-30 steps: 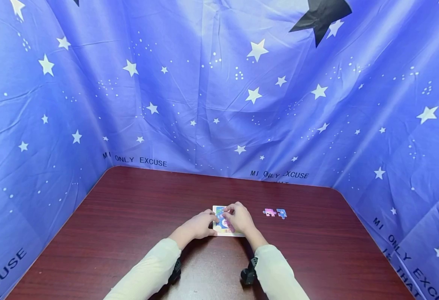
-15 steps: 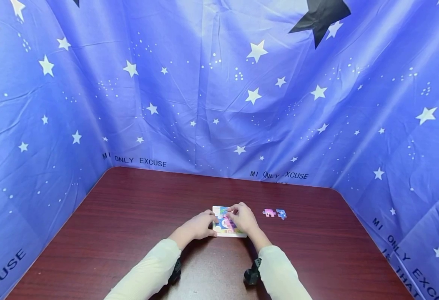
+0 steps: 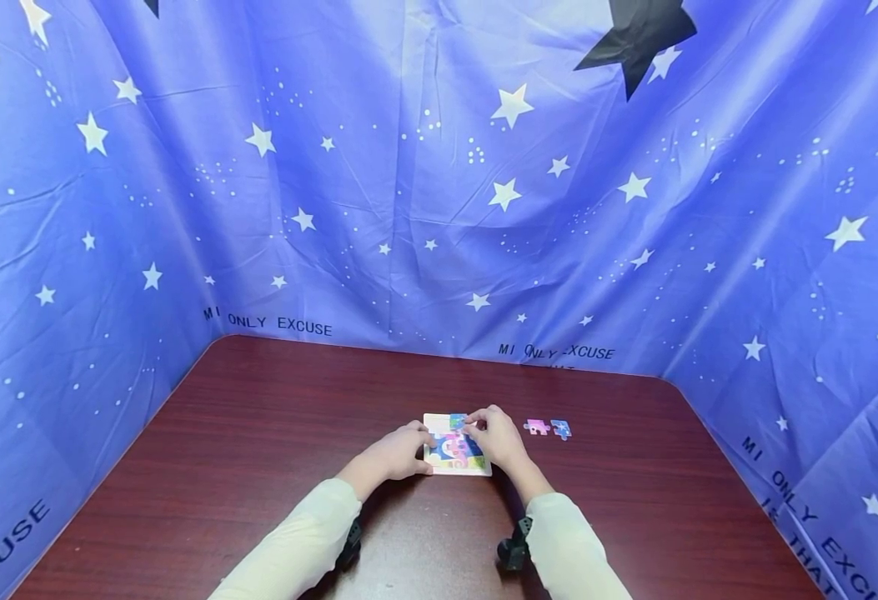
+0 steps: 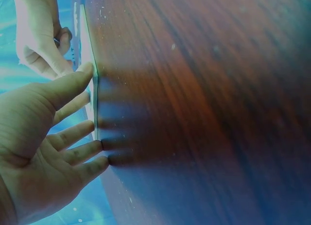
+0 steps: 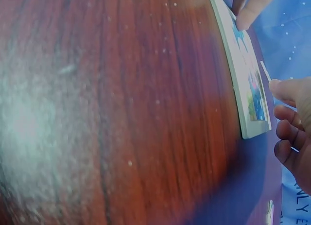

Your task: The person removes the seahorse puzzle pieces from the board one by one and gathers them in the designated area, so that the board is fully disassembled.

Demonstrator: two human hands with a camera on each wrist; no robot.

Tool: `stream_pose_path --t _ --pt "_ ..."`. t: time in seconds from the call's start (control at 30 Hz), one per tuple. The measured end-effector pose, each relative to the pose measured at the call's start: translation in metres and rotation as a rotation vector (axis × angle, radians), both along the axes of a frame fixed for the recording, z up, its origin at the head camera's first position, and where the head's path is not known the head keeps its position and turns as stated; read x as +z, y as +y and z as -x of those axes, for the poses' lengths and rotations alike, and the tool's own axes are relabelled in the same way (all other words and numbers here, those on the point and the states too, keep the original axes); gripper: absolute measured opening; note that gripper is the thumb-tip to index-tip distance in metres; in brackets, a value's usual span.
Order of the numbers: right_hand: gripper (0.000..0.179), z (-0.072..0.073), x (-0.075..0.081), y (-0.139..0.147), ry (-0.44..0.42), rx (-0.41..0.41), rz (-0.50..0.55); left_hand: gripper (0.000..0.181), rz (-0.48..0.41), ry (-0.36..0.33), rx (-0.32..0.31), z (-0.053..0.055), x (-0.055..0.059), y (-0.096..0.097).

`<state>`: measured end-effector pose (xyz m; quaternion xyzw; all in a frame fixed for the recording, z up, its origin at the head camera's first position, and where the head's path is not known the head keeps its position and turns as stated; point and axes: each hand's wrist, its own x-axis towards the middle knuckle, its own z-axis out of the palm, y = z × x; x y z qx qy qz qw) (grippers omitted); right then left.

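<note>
The right hand (image 3: 500, 437) pinches a jigsaw piece (image 5: 266, 71) over the puzzle tray (image 3: 436, 422), whose left edge the left hand (image 3: 401, 450) touches with extended fingers. Right of that pinch, a pink piece (image 3: 537, 427) and a blue piece (image 3: 561, 429) lie on the wood-grain table (image 3: 296, 400); beyond both hands hangs a star-printed blue curtain (image 3: 378, 167).

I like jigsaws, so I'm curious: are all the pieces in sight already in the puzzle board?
No, a pink jigsaw piece and a blue jigsaw piece lie on the wood-grain table, right of the puzzle board.
</note>
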<state>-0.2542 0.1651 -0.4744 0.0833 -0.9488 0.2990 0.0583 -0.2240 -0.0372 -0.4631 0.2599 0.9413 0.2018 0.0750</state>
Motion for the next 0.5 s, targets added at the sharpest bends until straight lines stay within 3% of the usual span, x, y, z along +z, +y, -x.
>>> stream_pose_path --t 0.5 --pt "0.011 -0.003 0.001 0.015 0.043 -0.020 0.004 0.037 -0.015 -0.001 0.000 -0.002 0.000 0.000"
